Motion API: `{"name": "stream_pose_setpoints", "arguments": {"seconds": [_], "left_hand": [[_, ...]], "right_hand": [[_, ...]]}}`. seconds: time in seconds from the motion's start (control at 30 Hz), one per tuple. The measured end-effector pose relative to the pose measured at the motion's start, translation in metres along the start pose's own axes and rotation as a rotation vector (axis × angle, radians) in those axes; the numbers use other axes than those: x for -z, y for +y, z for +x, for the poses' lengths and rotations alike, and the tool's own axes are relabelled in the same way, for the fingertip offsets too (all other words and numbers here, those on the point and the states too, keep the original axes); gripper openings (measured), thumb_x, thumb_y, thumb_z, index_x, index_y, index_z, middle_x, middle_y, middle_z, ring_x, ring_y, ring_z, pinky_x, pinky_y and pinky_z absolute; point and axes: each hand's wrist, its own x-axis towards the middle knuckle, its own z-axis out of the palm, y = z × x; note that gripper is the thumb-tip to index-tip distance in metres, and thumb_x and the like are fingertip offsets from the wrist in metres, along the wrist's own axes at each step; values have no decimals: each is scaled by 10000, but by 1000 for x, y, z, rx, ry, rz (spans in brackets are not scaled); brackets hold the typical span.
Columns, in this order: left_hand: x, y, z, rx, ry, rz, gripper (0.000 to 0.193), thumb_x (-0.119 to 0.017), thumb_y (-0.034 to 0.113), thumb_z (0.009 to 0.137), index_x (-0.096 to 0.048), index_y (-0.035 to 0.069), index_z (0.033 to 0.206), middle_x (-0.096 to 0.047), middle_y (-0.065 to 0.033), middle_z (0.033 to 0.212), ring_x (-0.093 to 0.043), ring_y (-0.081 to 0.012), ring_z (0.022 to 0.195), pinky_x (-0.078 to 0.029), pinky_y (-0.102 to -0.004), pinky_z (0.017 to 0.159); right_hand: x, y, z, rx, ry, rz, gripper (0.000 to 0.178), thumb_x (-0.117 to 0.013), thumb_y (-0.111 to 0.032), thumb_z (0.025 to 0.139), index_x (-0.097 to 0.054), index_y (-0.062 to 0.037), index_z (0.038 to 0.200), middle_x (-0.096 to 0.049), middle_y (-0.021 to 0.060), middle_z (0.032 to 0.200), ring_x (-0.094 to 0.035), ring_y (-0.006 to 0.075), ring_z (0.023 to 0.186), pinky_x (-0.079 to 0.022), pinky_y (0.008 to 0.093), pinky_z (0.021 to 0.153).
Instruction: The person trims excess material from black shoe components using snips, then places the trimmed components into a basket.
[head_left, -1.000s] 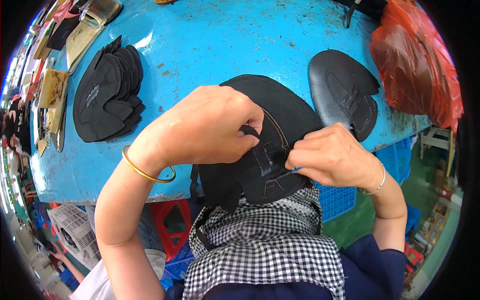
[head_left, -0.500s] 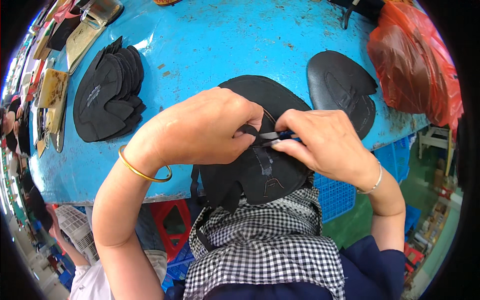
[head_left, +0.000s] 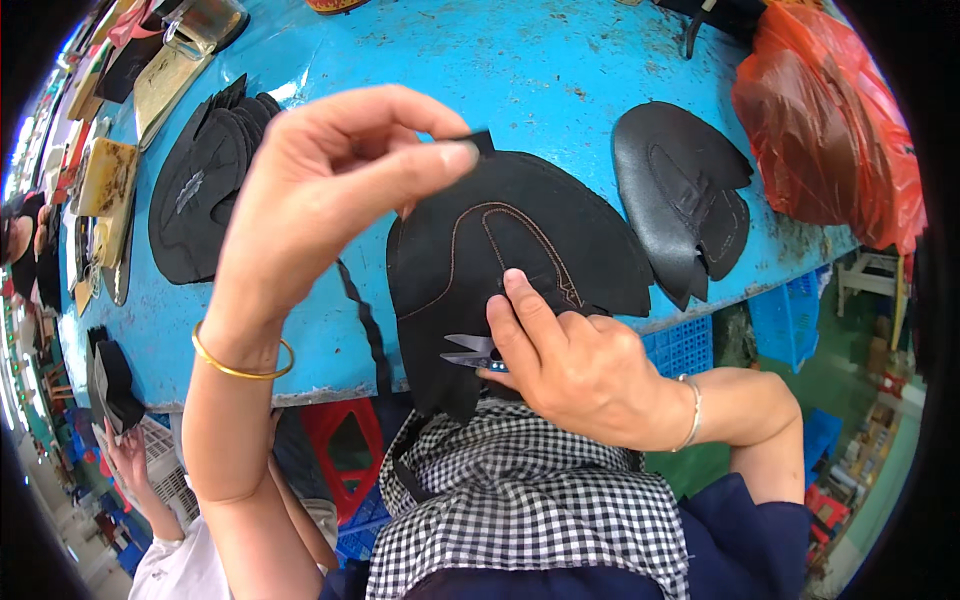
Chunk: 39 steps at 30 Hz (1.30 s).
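Note:
My left hand (head_left: 320,190) is raised over the blue table (head_left: 540,60), pinching a thin black strip (head_left: 358,300) that hangs down from its fingertips. Under it lies a black leather shoe upper piece (head_left: 500,260) with brown stitching, draped over the table's near edge. My right hand (head_left: 570,360) rests on the lower part of that piece, forefinger pressed on the leather, and holds small thread snips (head_left: 470,352) whose metal blades stick out to the left.
A stack of black upper pieces (head_left: 200,180) lies at the left, another black piece (head_left: 690,190) at the right. An orange plastic bag (head_left: 830,120) sits at the far right. Tan pieces (head_left: 180,70) lie at the back left. Another person's hand (head_left: 125,460) shows at lower left.
My left hand has lifted up and away from the upper piece, pulling the thin black strip with it. My right hand has dropped to the lower edge with the snips.

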Motion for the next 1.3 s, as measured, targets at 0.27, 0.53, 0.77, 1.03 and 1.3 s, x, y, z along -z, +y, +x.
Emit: {"name": "stream_pose_setpoints", "arguments": {"seconds": [0.27,0.53,0.77,1.03,1.3], "left_hand": [[-2,24,-16,-51,-60,79,126,-717,44,898,-696,-22,1003,-667,-12,750,-630,-60,704,-473,-178,632],[-34,-2,4,-95,-505,454,90,-791,84,780,-736,48,843,-718,-41,788,-687,-148,740,-535,-280,673],[-47,-13,14,-77,-591,676,103,-762,165,810,-738,73,848,-714,-81,790,-688,-246,707,-535,-324,658],[-45,-19,20,-133,-645,677,107,-753,168,817,-711,77,852,-682,-102,748,-660,-285,702,-502,-367,637],[-38,-25,12,-295,-378,876,197,-796,261,788,-699,93,823,-608,-115,642,-606,-309,627,-452,-399,572]], "right_hand": [[10,78,-11,-739,135,1107,163,-707,-167,939,-681,-35,1031,-681,25,883,-616,70,791,-505,231,704],[-1,182,-144,-1067,519,777,354,-516,-217,1068,-574,-24,1358,-649,-2,1035,-556,13,801,-440,174,676],[4,124,-106,-992,457,1045,242,-567,-83,1023,-527,-52,1260,-557,-40,913,-497,12,758,-405,172,626],[4,100,-35,-156,-34,839,137,-730,-46,825,-642,-53,930,-664,63,855,-671,242,708,-519,322,621],[1,85,-13,104,-160,435,154,-723,-134,813,-575,-123,854,-557,24,712,-615,215,637,-475,360,514]]}}
